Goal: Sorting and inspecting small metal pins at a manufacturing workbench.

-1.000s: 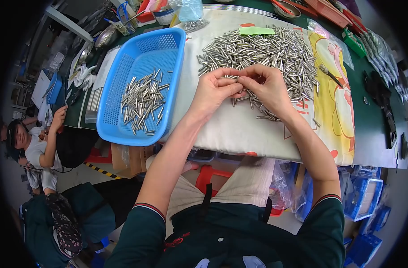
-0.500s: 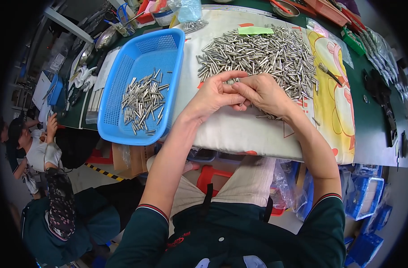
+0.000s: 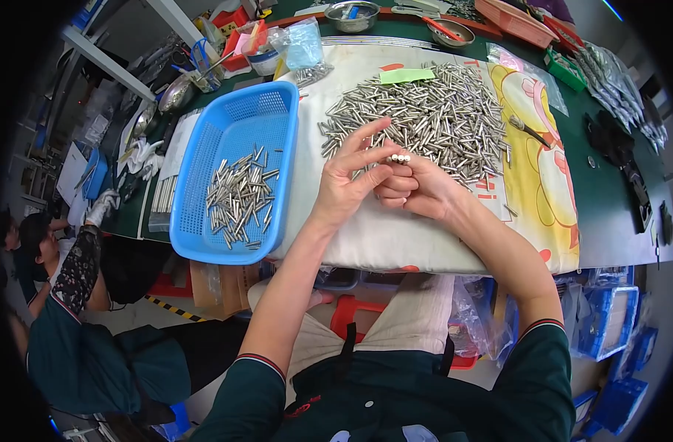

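Observation:
A row of small silvery metal pins [image 3: 400, 158] sits in my right hand [image 3: 429, 186], whose fingers are curled round them so that only the round ends show. My left hand [image 3: 344, 180] is beside it, fingers apart, with one fingertip touching the pins and the thumb close to the right hand's fingers. Behind both hands lies a broad heap of similar metal pins [image 3: 425, 110] on a pale printed cloth [image 3: 344, 243]. A smaller loose pile of pins [image 3: 241, 195] rests inside a blue plastic basket [image 3: 180, 214] to the left.
A light green paper slip [image 3: 406, 75] lies on the heap's far side. A brush [image 3: 528, 131] rests on the cloth's yellow part. Metal bowls [image 3: 351, 16] and a plastic bag [image 3: 305, 48] stand at the back. At far left another person's gloved hand [image 3: 102, 208] is near the bench.
The view has shifted, showing more of the bench's back. My hands have turned and parted slightly, and the pin ends now show in my right hand. My left index finger has lifted.

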Available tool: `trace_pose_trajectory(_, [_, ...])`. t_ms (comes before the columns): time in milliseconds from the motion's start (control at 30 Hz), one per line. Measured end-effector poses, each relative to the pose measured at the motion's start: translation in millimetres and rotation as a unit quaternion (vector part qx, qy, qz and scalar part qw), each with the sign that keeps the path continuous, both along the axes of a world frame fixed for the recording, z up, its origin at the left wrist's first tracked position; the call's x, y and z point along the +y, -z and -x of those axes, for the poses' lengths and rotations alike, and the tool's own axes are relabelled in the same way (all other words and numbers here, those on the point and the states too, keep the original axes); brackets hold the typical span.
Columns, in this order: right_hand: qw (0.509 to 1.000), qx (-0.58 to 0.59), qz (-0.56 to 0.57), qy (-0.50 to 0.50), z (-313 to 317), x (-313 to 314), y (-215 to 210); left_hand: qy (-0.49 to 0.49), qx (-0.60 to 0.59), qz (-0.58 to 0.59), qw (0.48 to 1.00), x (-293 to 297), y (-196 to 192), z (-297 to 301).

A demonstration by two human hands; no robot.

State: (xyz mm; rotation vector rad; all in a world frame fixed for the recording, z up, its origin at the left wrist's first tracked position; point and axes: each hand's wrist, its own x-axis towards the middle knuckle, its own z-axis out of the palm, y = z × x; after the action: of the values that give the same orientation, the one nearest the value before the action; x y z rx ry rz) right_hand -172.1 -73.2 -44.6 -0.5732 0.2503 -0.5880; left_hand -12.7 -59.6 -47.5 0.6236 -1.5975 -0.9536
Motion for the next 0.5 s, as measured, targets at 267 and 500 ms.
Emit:
trace_pose_trajectory(267, [0.994,0.080,-0.070,-0.002,-3.8,4.4,-5.7,-0.013,-0.036,0.008,0.999,0.3,-0.9,1.3])
trace_pose_trajectory(500, [0.992,0.104,-0.077,-0.001,-4.3,6.0,-9.1,-0.026,-0.064,0.006,0.998,0.2,-1.5,1.7])
